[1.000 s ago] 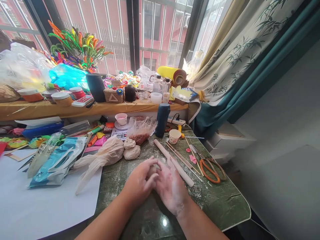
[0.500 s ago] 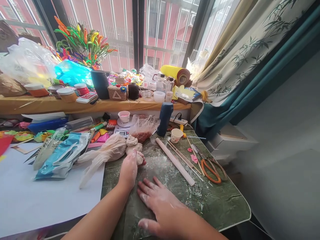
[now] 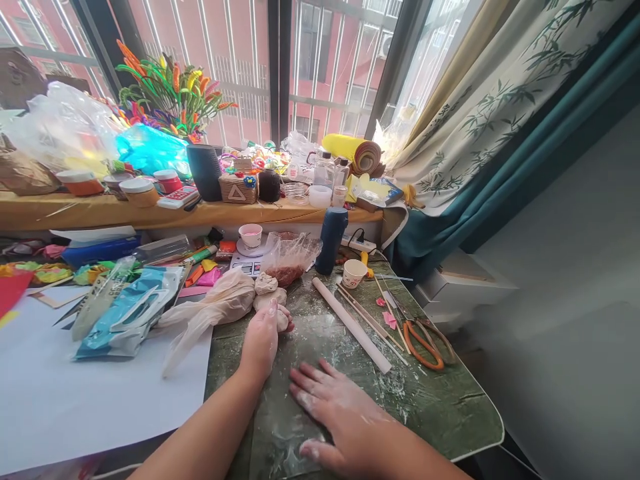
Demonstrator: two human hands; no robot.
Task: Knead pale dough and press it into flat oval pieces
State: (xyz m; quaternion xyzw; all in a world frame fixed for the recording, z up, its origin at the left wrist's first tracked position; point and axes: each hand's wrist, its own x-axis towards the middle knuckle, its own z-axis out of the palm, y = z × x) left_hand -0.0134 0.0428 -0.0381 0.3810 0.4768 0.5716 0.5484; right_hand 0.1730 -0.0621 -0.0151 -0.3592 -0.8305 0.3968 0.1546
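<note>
Palm down, fingers slightly apart, the powder-dusted right hand [image 3: 340, 405] lies left of the pale pink cylindrical rod [image 3: 351, 325]; farther along that side, the left hand [image 3: 261, 339] is closed on a small off-white dough piece [image 3: 283, 319]; beyond the rod stands a dark blue bottle [image 3: 332, 241]

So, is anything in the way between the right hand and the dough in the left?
No separate object shows between the right hand and the piece of dough; only the left hand, curled around it, partly blocks the way. The rolling pin lies off to the right of that gap.
</note>
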